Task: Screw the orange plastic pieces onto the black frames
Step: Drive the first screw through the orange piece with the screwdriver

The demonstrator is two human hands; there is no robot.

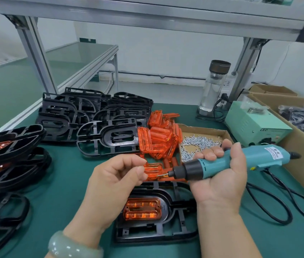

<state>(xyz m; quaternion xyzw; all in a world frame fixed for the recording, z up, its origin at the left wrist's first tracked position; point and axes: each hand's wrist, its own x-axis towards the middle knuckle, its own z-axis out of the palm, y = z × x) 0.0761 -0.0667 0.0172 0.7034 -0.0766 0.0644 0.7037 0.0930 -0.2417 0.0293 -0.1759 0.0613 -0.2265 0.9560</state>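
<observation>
A black frame [175, 233] lies on the green mat in front of me with an orange piece [141, 209] seated in its oval recess. My right hand [220, 175] grips a teal electric screwdriver [227, 162], held level above the frame with its bit pointing left. My left hand [114, 179] has its fingers curled and its thumb and forefinger pinched together just left of the bit tip; whether it holds a screw I cannot tell. A heap of loose orange pieces [160, 138] lies behind my hands.
Bare black frames [95, 116] are stacked at the back. Frames fitted with orange pieces [8, 157] pile up at the left. A cardboard tray of screws [197, 144], a green power box [253, 123], a glass bottle [214, 86] and cardboard boxes [303, 155] stand at the right.
</observation>
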